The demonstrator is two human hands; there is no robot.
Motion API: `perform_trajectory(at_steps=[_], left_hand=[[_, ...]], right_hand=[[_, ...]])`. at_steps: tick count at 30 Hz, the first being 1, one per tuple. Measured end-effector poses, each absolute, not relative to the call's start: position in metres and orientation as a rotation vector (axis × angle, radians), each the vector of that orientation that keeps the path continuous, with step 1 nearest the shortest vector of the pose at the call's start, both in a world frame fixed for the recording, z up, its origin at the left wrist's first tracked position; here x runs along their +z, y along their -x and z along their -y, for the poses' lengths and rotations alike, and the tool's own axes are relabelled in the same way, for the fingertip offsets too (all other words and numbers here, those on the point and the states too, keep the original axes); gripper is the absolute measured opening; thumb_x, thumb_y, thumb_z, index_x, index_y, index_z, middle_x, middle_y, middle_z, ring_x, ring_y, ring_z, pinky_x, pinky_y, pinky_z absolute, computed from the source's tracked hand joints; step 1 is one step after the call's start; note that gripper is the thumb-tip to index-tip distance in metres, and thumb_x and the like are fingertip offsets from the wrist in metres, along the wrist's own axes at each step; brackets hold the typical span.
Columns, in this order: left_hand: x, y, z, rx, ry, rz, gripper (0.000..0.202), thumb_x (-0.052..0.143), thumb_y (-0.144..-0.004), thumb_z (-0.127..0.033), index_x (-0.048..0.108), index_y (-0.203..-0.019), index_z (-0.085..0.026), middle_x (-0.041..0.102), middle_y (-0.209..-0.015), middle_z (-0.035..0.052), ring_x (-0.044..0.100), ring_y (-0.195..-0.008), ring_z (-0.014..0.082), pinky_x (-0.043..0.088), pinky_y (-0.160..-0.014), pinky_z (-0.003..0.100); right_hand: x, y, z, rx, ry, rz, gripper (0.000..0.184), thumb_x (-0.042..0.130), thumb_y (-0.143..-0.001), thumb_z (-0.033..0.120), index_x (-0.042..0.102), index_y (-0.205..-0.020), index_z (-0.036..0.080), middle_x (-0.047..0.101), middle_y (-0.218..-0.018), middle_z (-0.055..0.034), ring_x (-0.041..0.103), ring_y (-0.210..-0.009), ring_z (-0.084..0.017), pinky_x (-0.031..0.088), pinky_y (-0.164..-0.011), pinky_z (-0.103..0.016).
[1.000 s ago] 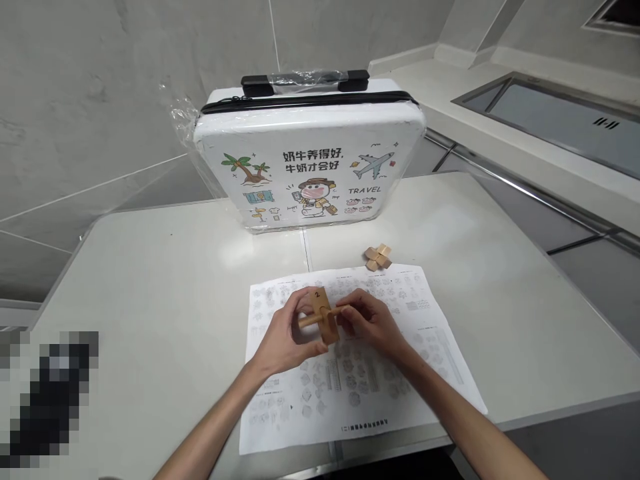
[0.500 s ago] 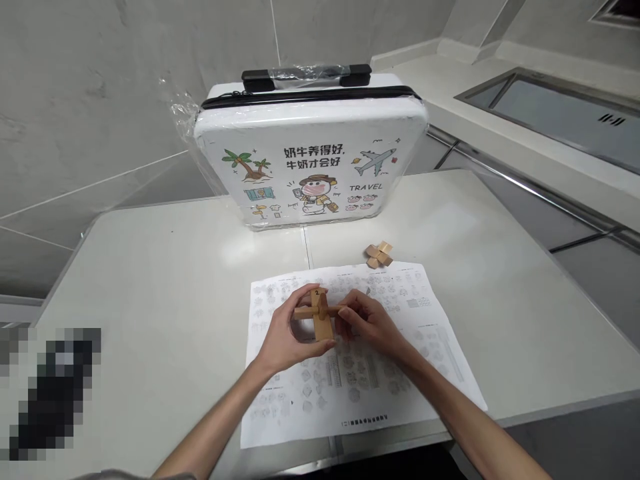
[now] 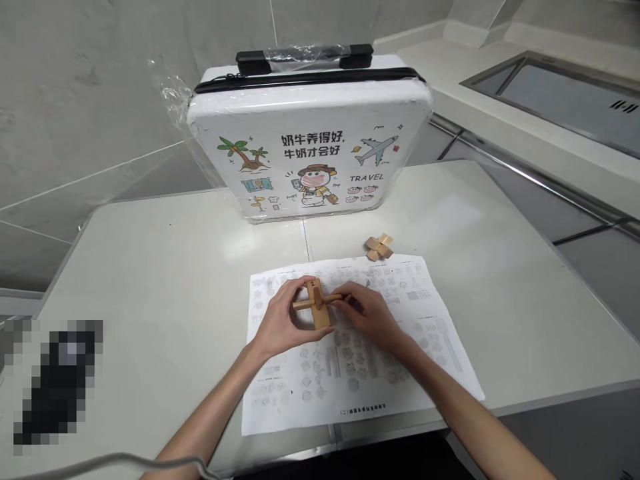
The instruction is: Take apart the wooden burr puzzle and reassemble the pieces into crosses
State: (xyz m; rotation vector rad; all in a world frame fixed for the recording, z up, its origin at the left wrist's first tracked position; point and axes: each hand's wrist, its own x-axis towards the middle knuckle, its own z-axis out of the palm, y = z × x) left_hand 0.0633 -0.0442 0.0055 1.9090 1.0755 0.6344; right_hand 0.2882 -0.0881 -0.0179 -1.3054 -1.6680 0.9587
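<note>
Block (image 3: 321, 316) held above sheet (image 3: 300, 417), long axis running near to far (numbered "2" at far end). Crossbar (image 3: 303, 305) points sideways. Left hand (image 3: 281, 321): fingers gripping block's ends; right hand (image 3: 373, 315): fingers pinching crossbar's right end.

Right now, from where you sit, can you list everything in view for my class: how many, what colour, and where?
Marked wooden assembly: one, brown, held over the sheet
Small wooden cluster: one, light brown, just beyond the sheet's far edge
Printed sheet: one, white, beneath the hands
Table: one, pale, under the sheet
Suitcase: one, white with black handle, table's far side
Plastic wrap: clear, on the suitcase
Wall: grey, behind
Counter: one, pale, far right
Framed panel: one, grey, in the counter
Pixelated patch: one, dark, left; contents unclear
Curved strip: one, grey, bottom left
Left fingers: one set, bare, gripping the assembly's block
Right fingers: one set, bare, at its rod's right end
Forearms: two, bare, from the bottom edge
</note>
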Motion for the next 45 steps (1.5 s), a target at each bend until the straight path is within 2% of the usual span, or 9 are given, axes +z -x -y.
perform_trajectory(at_steps=[10, 18, 24, 28, 33, 34, 36, 39, 45], left_hand=[[0.004, -0.065, 0.044, 0.631, -1.967, -1.016, 0.078, 0.092, -0.071, -0.043, 0.053, -0.138, -0.03, 0.064, -0.133, 0.008, 0.061, -0.122, 0.0317, 0.052, -0.103, 0.047], [0.004, -0.067, 0.045, 0.684, -1.93, -1.028, 0.077, 0.093, -0.068, -0.043, 0.056, -0.134, -0.029, 0.065, -0.131, 0.008, 0.062, -0.121, 0.0324, 0.052, -0.104, 0.051], [0.002, -0.074, 0.053, 0.808, -1.666, -0.985, 0.086, 0.094, -0.067, -0.037, 0.051, -0.141, -0.031, 0.061, -0.138, 0.01, 0.066, -0.119, 0.0316, 0.055, -0.102, 0.05], [0.002, -0.076, 0.059, 0.873, -1.567, -0.972, 0.087, 0.094, -0.067, -0.039, 0.052, -0.143, -0.032, 0.056, -0.139, 0.0104, 0.064, -0.117, 0.0302, 0.057, -0.096, 0.046], [0.008, -0.075, 0.059, 0.882, -1.707, -0.988, 0.084, 0.092, -0.07, -0.035, 0.052, -0.143, -0.032, 0.056, -0.129, 0.0078, 0.061, -0.111, 0.0272, 0.055, -0.093, 0.043], [0.009, -0.075, 0.059, 0.873, -1.753, -0.996, 0.085, 0.093, -0.069, -0.034, 0.052, -0.143, -0.032, 0.056, -0.125, 0.0069, 0.06, -0.108, 0.0265, 0.054, -0.091, 0.042], [0.01, -0.075, 0.058, 0.832, -1.838, -0.985, 0.087, 0.093, -0.068, -0.033, 0.051, -0.144, -0.033, 0.057, -0.115, 0.0046, 0.057, -0.102, 0.025, 0.053, -0.088, 0.041], [0.011, -0.075, 0.059, 0.737, -1.917, -0.927, 0.089, 0.092, -0.07, -0.032, 0.048, -0.147, -0.034, 0.056, -0.107, 0.0026, 0.056, -0.096, 0.0234, 0.053, -0.085, 0.039], [0.002, -0.075, 0.058, 0.803, -1.986, -0.841, 0.099, 0.097, -0.071, -0.039, 0.045, -0.155, -0.04, 0.054, -0.119, 0.0058, 0.057, -0.108, 0.0254, 0.056, -0.093, 0.043]], right_hand=[[-0.022, -0.293, 0.089, 0.823, 1.304, 1.778, 0.015, 0.055, -0.107, 0.032, 0.069, -0.105, 0.026, 0.072, -0.091, -0.0047, 0.065, -0.078, -0.022, 0.051, -0.069, -0.034], [-0.021, -0.291, 0.091, 0.87, 1.321, 1.682, 0.014, 0.06, -0.104, 0.033, 0.073, -0.105, 0.027, 0.076, -0.092, -0.0043, 0.069, -0.08, -0.022, 0.055, -0.071, -0.035], [-0.014, -0.285, 0.092, 1.17, 1.222, 1.392, 0.018, 0.066, -0.101, 0.041, 0.074, -0.102, 0.026, 0.078, -0.089, -0.0048, 0.073, -0.075, -0.023, 0.059, -0.072, -0.037], [-0.013, -0.287, 0.092, 1.389, 1.156, 1.382, 0.021, 0.067, -0.101, 0.045, 0.072, -0.103, 0.025, 0.076, -0.082, -0.0029, 0.07, -0.068, -0.02, 0.056, -0.064, -0.033], [-0.009, -0.296, 0.09, 1.258, 1.139, 1.439, 0.032, 0.06, -0.103, 0.054, 0.069, -0.116, 0.026, 0.073, -0.11, -0.0074, 0.068, -0.092, -0.024, 0.054, -0.076, -0.036], [-0.008, -0.297, 0.089, 1.243, 1.147, 1.414, 0.035, 0.057, -0.103, 0.057, 0.068, -0.114, 0.026, 0.071, -0.109, -0.0072, 0.067, -0.091, -0.023, 0.053, -0.076, -0.036], [-0.007, -0.298, 0.09, 1.279, 1.175, 1.379, 0.04, 0.051, -0.105, 0.061, 0.066, -0.104, 0.024, 0.068, -0.093, -0.0043, 0.062, -0.077, -0.021, 0.049, -0.068, -0.033], [-0.008, -0.296, 0.091, 1.406, 1.199, 1.409, 0.043, 0.052, -0.106, 0.059, 0.06, -0.084, 0.023, 0.059, -0.072, 0.0005, 0.053, -0.062, -0.017, 0.042, -0.06, -0.031], [-0.009, -0.292, 0.093, 1.541, 1.159, 1.422, 0.049, 0.052, -0.106, 0.06, 0.051, -0.074, 0.023, 0.051, -0.06, 0.0041, 0.047, -0.053, -0.013, 0.038, -0.054, -0.028]])
